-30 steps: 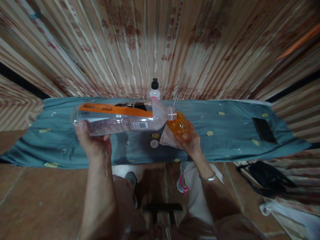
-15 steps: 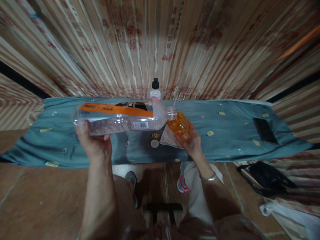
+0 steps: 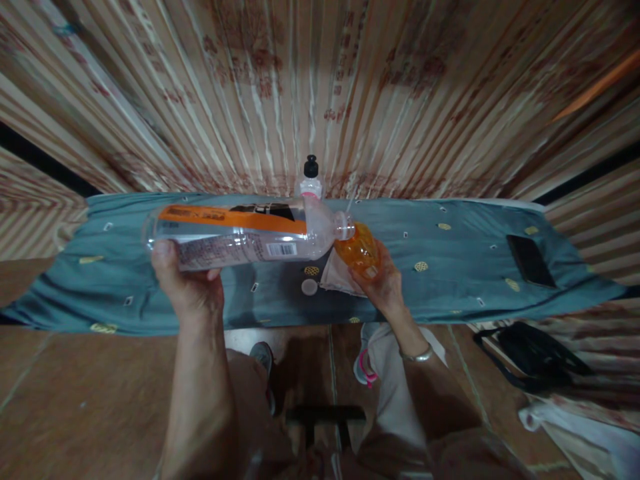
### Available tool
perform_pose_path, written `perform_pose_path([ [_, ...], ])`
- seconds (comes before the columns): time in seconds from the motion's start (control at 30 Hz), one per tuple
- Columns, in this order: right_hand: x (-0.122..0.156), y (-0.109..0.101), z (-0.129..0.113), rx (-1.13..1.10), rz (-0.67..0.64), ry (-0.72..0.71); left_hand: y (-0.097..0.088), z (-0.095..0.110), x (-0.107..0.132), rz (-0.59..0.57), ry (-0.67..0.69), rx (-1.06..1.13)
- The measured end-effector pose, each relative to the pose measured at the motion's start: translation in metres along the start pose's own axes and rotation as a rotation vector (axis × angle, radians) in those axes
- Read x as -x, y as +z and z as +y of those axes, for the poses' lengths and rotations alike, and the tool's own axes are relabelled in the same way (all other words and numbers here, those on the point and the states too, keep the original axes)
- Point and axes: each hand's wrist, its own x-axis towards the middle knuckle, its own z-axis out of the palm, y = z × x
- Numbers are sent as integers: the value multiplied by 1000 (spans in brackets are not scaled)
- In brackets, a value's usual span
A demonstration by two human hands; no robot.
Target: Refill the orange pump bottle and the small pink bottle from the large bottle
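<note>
My left hand point(image 3: 187, 283) grips a large clear plastic bottle point(image 3: 240, 235) with an orange label, held on its side above the table. Its open mouth rests at the top of a small orange container point(image 3: 357, 250), which my right hand point(image 3: 383, 283) holds just over the blue cloth. A small white cap point(image 3: 309, 287) lies on the cloth between my hands, beside a pale folded cloth point(image 3: 336, 277).
The table is covered by a blue patterned cloth point(image 3: 450, 267). A white bottle with a black cap point(image 3: 311, 179) stands at the back edge by the striped curtain. A black phone point(image 3: 530, 260) lies at the right. A black bag point(image 3: 537, 363) sits on the floor.
</note>
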Motion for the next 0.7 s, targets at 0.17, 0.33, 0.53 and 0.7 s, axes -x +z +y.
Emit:
perform_pose_path([
  [0.17,0,1,1,-41,1,1,1,1,0,0,-12,-6],
  [0.33,0,1,1,-27,-5,-2,1,1,0,-8,6,-27],
  [0.53,0,1,0,-21,-4,4,0,1,0,-30,1,-31],
  [0.7,-1,-1,1,-13,-5,-11,-1,0,-1,0,3,-24],
])
